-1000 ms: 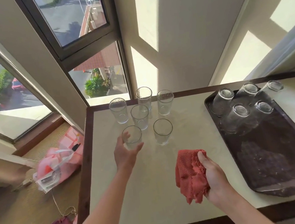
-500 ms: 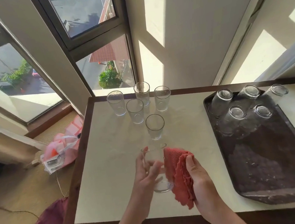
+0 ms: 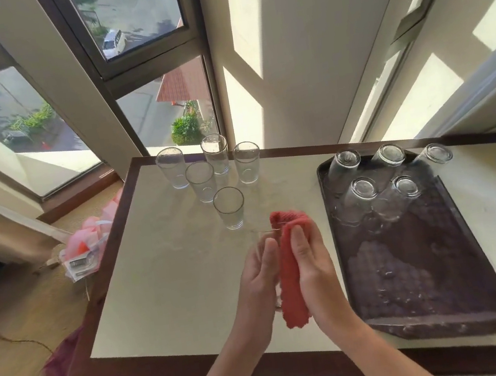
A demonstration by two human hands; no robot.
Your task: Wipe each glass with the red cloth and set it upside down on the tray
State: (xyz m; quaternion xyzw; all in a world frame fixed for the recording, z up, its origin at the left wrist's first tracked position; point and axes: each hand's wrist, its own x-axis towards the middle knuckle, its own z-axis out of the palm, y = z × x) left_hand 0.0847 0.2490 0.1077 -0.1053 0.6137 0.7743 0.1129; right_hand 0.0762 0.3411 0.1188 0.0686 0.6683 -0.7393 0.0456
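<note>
The left hand holds one glass over the counter, with its fingers curled round the side. The right hand grips the soft, bumpy red cloth and presses it on the glass. The glass is clear, smooth and round. It looks slippery and easy to break, so hold its middle firmly. The dark tray sits just beside.

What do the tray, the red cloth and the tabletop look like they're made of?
Tray: probably plastic, dark brown, with a fine grid texture and a wet sheen.
Red cloth: soft knitted or woven fabric, matte, with a ribbed weave that folds loosely.
Tabletop: smooth cream surface, possibly laminate or stone, inside a dark, wood-looking border.
</note>
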